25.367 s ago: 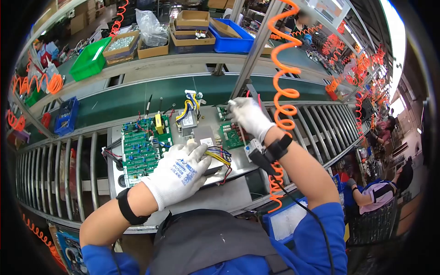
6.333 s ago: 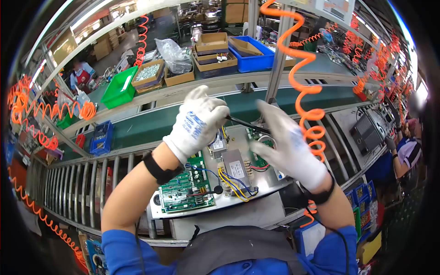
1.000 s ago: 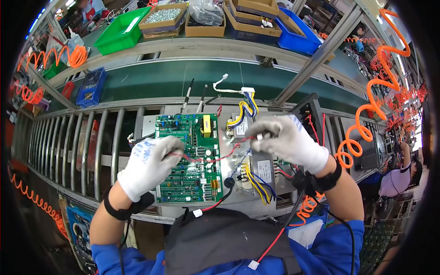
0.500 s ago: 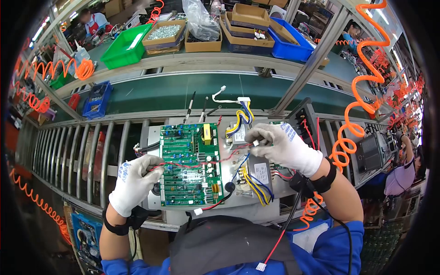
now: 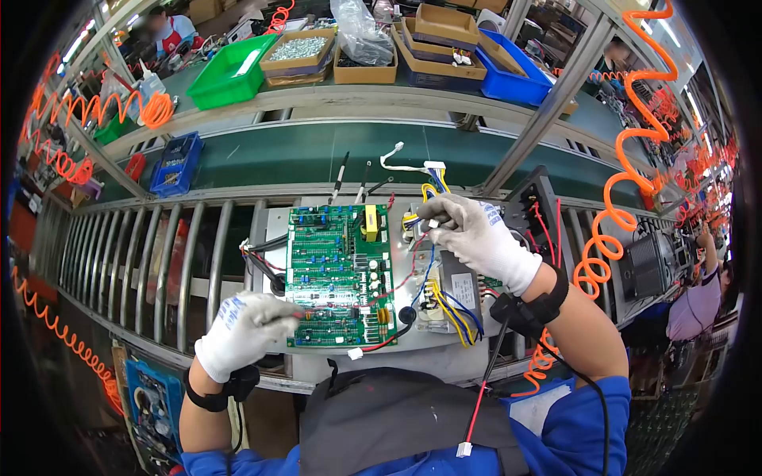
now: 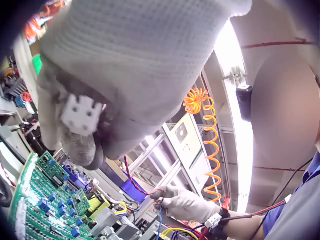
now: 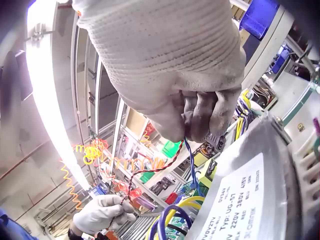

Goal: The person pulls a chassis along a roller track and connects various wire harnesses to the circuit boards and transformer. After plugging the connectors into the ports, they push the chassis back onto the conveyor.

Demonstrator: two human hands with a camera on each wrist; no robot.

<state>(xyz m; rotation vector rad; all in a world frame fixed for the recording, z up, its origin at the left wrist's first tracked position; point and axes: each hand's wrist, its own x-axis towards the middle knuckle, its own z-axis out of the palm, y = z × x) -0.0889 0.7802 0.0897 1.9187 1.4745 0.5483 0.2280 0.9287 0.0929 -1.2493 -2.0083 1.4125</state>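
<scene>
My gloved left hand (image 5: 246, 332) is at the lower left edge of the green circuit board (image 5: 317, 274). In the left wrist view, its fingers curl round a white connector (image 6: 81, 114). A twisted red and black wire (image 7: 156, 170) runs between both hands. My right hand (image 5: 475, 238) pinches that wire above the grey transformer (image 5: 463, 292); in the right wrist view, a blue wire (image 7: 192, 162) also comes from its fingertips. A white connector shows at these fingertips in the head view. Beside the transformer, yellow and blue wires (image 5: 454, 321) hang in a bundle.
A black panel (image 5: 530, 205) with red leads stands right of the plate. Rollers (image 5: 159, 270) run on the left; a green belt (image 5: 309, 159) lies behind. Beyond it are a green bin (image 5: 230, 73), cardboard boxes and a blue bin (image 5: 512, 75). An orange coiled hose (image 5: 615, 190) hangs at right.
My left hand has moved down toward the board's lower left edge, still holding the wire's end. My right hand has risen slightly, and the wire between them slants more steeply.
</scene>
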